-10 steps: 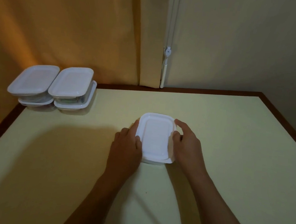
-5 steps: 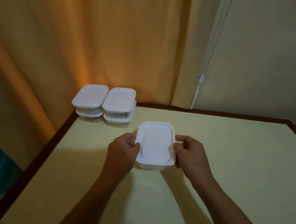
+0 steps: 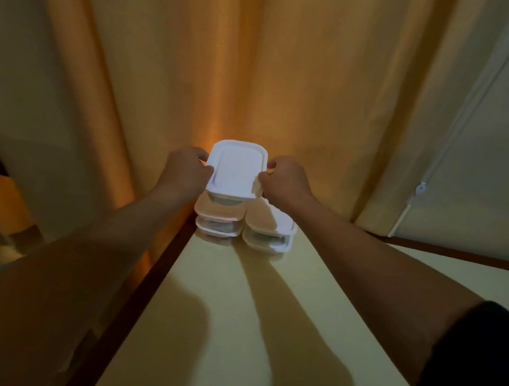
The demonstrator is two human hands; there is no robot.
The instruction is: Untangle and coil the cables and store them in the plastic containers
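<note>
White plastic lidded container [image 3: 236, 170], rounded-rectangular with a smooth lid, has moved from table [image 3: 233, 331] centre to above the stacked containers [image 3: 270, 228] at the far-left corner. Left hand [image 3: 185, 172] and right hand [image 3: 284, 181] pinch its sides. Judged: stacking step, near completion.

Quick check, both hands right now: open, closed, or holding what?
Left hand: closed on the left edge of the lidded container.
Right hand: closed on the same container's right edge.

stacked containers [image 3: 266, 231] against curtain [image 3: 259, 68], table [image 3: 233, 331] open
</note>
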